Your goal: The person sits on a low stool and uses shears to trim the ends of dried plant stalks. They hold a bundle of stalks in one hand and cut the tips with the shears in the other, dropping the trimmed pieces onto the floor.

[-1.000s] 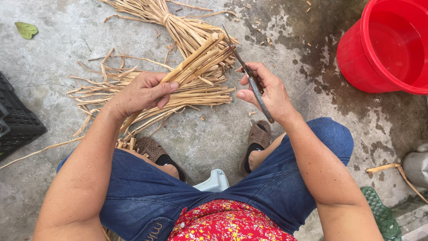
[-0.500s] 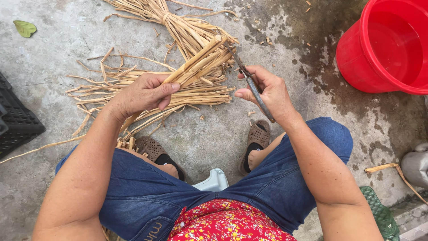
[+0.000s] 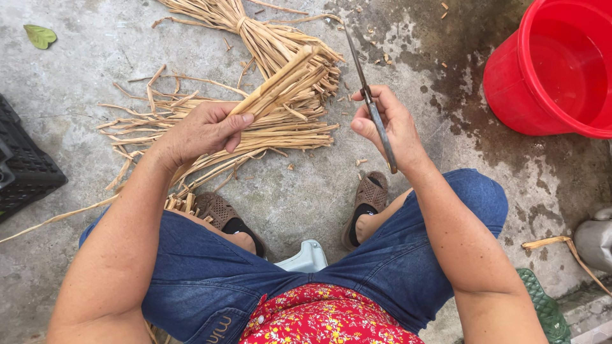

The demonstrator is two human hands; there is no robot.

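Bare concrete ground [image 3: 95, 64] across the whole view, damp and dark at far right. There, a big red bucket [image 3: 561, 70] with water inside, cut off by the right edge. Near centre, blue jeans [image 3: 268, 274] on bent knees, with a red flowered top [image 3: 325, 318] at the near edge and brown perforated sandals [image 3: 370, 194] on both feet. Far centre, a tied bundle of dry tan strips [image 3: 255, 28], fanning nearer into a loose heap of strips [image 3: 210, 130] spread flat toward the left. At the left edge, part of a black plastic crate [image 3: 22, 169]. Above the heap, left hand [image 3: 204, 130] closed around several flat strips [image 3: 280, 83], thumb pressed over the top, fingers wrapped beneath; free ends slanting up and to the far right, lower ends running back under the wrist toward the left knee. Just right of that, well apart from the bucket, right hand [image 3: 392, 124] gripping a slim knife [image 3: 370, 102], fingers curled tight on the handle, thumb along its left side, thin blade pointing away toward the far edge, handle end poking out near the wrist. Blade tip near the strip ends but not touching. Between the knees, a pale grey stool [image 3: 306, 258] edge. Far left, one small green leaf [image 3: 39, 35]. Small chips scattered on the wet patch.
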